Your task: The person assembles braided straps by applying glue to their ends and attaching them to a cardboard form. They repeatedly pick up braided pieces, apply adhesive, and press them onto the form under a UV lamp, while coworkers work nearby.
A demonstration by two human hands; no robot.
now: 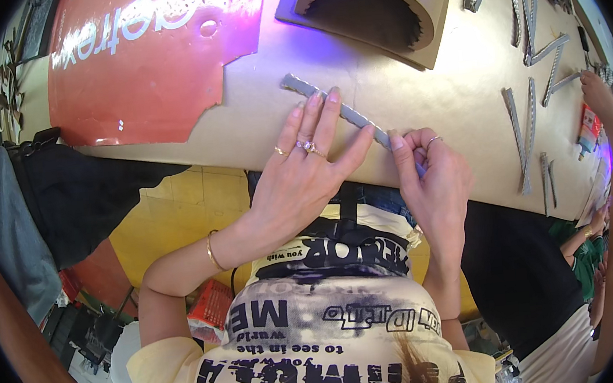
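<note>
A narrow grey strip (356, 117) with a pale, wavy edge lies slantwise on the tan table, running from upper left down to my right hand. My left hand (297, 181), wearing rings, rests flat with its fingers stretched out and their tips on the strip. At the strip's lower end my right hand (434, 179) is closed, thumb and fingers pinching it. A bluish bit shows below the right thumb; whether it belongs to the strip I cannot tell.
Beyond the strip stands a brown block with an arched hollow (371, 19). A red sheet (141, 82) with a ragged edge covers the table's left. Several similar grey strips (522, 134) lie to the right, near a red tube (588, 131). Other people stand at both sides.
</note>
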